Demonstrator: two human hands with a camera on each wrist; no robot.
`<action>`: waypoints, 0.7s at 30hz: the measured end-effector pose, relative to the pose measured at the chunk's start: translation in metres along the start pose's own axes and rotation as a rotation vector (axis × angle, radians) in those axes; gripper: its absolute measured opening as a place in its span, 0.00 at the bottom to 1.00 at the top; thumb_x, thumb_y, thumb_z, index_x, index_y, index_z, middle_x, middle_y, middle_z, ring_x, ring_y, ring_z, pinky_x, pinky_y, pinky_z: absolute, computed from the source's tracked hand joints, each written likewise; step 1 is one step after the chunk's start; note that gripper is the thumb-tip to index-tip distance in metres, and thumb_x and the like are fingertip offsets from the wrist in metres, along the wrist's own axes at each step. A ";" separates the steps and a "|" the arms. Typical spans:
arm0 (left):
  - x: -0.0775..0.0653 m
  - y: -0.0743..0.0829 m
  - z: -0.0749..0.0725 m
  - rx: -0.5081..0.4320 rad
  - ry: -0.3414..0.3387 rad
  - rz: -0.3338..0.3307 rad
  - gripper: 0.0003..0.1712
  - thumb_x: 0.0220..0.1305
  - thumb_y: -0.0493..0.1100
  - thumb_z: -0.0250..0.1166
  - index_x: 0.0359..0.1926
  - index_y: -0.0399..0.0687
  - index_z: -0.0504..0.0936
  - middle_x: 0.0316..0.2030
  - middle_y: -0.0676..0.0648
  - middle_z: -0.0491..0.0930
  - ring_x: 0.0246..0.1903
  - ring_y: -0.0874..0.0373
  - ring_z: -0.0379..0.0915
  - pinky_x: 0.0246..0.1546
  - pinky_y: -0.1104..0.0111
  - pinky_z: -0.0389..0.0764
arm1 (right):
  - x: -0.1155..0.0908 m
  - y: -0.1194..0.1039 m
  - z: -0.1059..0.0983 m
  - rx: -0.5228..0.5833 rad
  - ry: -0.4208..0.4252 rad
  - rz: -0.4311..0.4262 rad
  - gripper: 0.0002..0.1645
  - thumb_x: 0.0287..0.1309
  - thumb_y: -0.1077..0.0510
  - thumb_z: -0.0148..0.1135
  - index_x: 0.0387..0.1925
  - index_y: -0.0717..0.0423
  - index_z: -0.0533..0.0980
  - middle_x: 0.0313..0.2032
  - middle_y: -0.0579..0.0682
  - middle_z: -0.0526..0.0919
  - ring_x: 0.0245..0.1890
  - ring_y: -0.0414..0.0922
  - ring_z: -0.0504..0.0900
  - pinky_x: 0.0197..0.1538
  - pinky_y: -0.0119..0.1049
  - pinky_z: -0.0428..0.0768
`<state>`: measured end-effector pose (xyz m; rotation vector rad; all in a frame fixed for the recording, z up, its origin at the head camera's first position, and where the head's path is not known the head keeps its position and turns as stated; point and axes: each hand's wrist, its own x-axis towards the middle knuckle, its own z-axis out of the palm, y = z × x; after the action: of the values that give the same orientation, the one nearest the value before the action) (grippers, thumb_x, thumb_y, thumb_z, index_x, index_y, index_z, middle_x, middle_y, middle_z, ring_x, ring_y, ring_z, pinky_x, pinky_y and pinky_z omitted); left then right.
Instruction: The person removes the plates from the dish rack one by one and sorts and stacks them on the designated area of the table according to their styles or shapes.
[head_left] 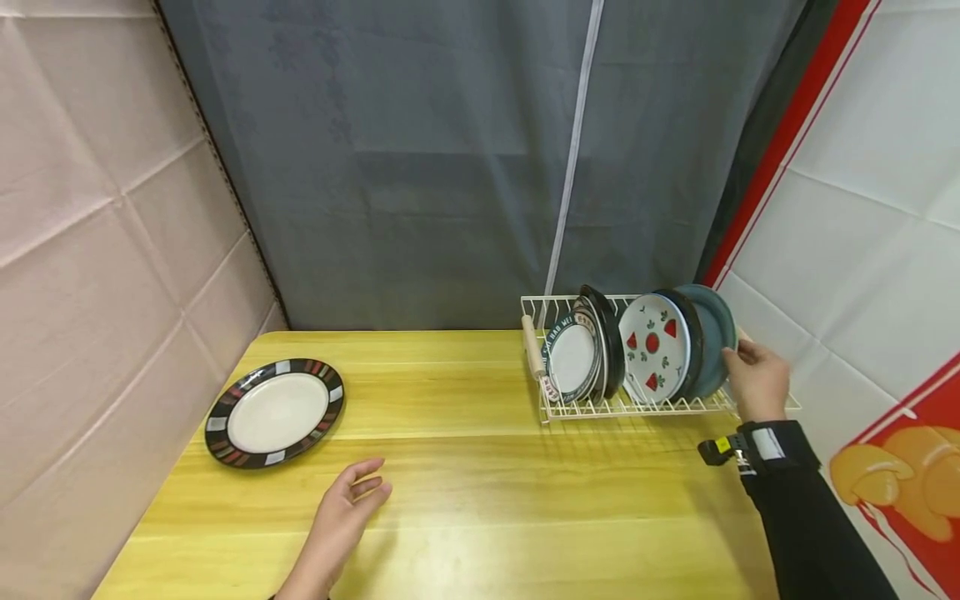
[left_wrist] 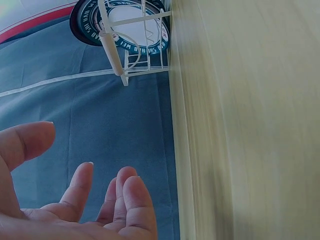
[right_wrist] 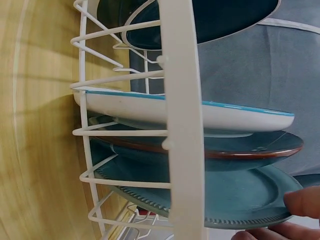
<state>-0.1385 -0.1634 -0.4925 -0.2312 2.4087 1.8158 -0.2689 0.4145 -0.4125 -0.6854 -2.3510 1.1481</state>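
Note:
A blue-green plate (head_left: 714, 342) with a ridged rim stands on edge at the right end of the white wire dish rack (head_left: 637, 410). My right hand (head_left: 757, 379) pinches its outer rim, thumb on one face and fingers (right_wrist: 286, 231) behind the other. Beside it lean a dark plate with a brown rim (right_wrist: 235, 154) and a white plate with strawberries (head_left: 654, 350). Over the front left of the table hovers my left hand (head_left: 341, 517), fingers spread and nothing in it. A white plate with a dark patterned rim (head_left: 276, 414) lies flat on the table, beyond that hand.
Several more plates, including a white one with a lettered rim (head_left: 572, 358), stand in the rack's left half. The rack has a wooden handle (head_left: 533, 346). A grey curtain (head_left: 420, 167) hangs behind the wooden table (head_left: 450, 467). Pale cloth walls flank both sides.

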 end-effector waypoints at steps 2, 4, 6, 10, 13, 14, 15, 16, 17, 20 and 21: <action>0.000 0.000 0.001 0.000 0.002 0.000 0.31 0.84 0.42 0.67 0.80 0.34 0.72 0.80 0.29 0.72 0.75 0.33 0.76 0.70 0.41 0.87 | 0.002 0.001 0.001 -0.007 -0.011 -0.028 0.32 0.84 0.55 0.57 0.77 0.72 0.75 0.69 0.75 0.82 0.28 0.16 0.66 0.33 0.10 0.68; 0.000 0.001 0.002 -0.002 0.005 0.001 0.31 0.84 0.42 0.67 0.79 0.35 0.73 0.80 0.30 0.72 0.75 0.34 0.76 0.71 0.41 0.87 | 0.004 0.002 0.002 -0.027 -0.019 -0.066 0.30 0.81 0.58 0.59 0.75 0.73 0.76 0.66 0.77 0.83 0.28 0.17 0.66 0.31 0.10 0.68; 0.000 0.001 0.003 -0.005 0.006 0.001 0.31 0.84 0.41 0.67 0.79 0.34 0.73 0.80 0.30 0.73 0.74 0.34 0.76 0.71 0.41 0.87 | 0.005 0.003 0.003 -0.068 -0.028 -0.104 0.29 0.79 0.61 0.59 0.73 0.74 0.78 0.63 0.78 0.85 0.28 0.21 0.68 0.30 0.12 0.68; 0.000 0.001 0.005 -0.020 0.008 -0.004 0.30 0.84 0.41 0.67 0.79 0.34 0.74 0.79 0.30 0.73 0.74 0.35 0.77 0.70 0.42 0.87 | 0.008 0.004 0.003 -0.148 -0.022 -0.184 0.23 0.77 0.62 0.59 0.63 0.75 0.83 0.51 0.79 0.89 0.26 0.35 0.77 0.28 0.22 0.70; 0.000 0.001 0.005 -0.028 0.011 -0.005 0.30 0.84 0.41 0.67 0.78 0.34 0.74 0.79 0.30 0.73 0.73 0.35 0.77 0.70 0.43 0.87 | 0.017 0.010 0.005 -0.180 -0.015 -0.227 0.20 0.78 0.61 0.60 0.55 0.76 0.84 0.44 0.78 0.90 0.29 0.57 0.86 0.29 0.34 0.73; 0.000 0.001 0.005 -0.029 0.012 -0.004 0.30 0.84 0.40 0.67 0.79 0.34 0.74 0.79 0.30 0.73 0.73 0.36 0.77 0.70 0.43 0.87 | 0.025 0.017 0.008 -0.199 -0.006 -0.242 0.18 0.77 0.60 0.61 0.51 0.74 0.85 0.39 0.75 0.91 0.29 0.61 0.86 0.29 0.37 0.73; 0.001 0.001 0.005 -0.030 0.013 -0.004 0.30 0.84 0.40 0.67 0.79 0.35 0.74 0.79 0.30 0.73 0.73 0.36 0.77 0.70 0.42 0.87 | 0.032 0.023 0.010 -0.199 0.002 -0.256 0.17 0.76 0.59 0.62 0.48 0.73 0.85 0.37 0.74 0.91 0.31 0.66 0.87 0.29 0.40 0.73; 0.001 0.001 0.005 -0.029 0.014 -0.004 0.30 0.84 0.40 0.67 0.79 0.35 0.74 0.79 0.30 0.74 0.73 0.36 0.77 0.70 0.42 0.87 | 0.038 0.029 0.013 -0.212 0.015 -0.262 0.17 0.75 0.58 0.62 0.46 0.71 0.86 0.35 0.71 0.91 0.34 0.69 0.87 0.29 0.44 0.73; 0.000 0.001 0.005 -0.028 0.014 -0.003 0.30 0.84 0.41 0.67 0.79 0.35 0.74 0.79 0.30 0.74 0.73 0.36 0.77 0.71 0.42 0.87 | 0.043 0.033 0.015 -0.206 0.020 -0.266 0.16 0.74 0.58 0.63 0.43 0.70 0.86 0.33 0.70 0.91 0.32 0.70 0.87 0.29 0.46 0.73; -0.001 -0.001 0.006 -0.025 0.005 -0.005 0.30 0.84 0.41 0.67 0.79 0.35 0.74 0.79 0.30 0.74 0.73 0.35 0.77 0.71 0.40 0.86 | 0.048 0.039 0.018 -0.197 0.043 -0.268 0.13 0.71 0.59 0.64 0.34 0.67 0.83 0.24 0.63 0.86 0.25 0.62 0.81 0.26 0.48 0.71; -0.001 -0.002 0.006 -0.026 0.001 -0.004 0.30 0.84 0.41 0.67 0.79 0.35 0.73 0.79 0.30 0.73 0.73 0.35 0.77 0.70 0.39 0.86 | 0.040 0.033 0.017 -0.184 0.042 -0.256 0.14 0.72 0.60 0.63 0.32 0.68 0.81 0.23 0.64 0.84 0.24 0.62 0.80 0.25 0.48 0.70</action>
<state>-0.1372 -0.1579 -0.4954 -0.2398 2.3847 1.8463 -0.3021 0.4465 -0.4423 -0.4455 -2.4435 0.8080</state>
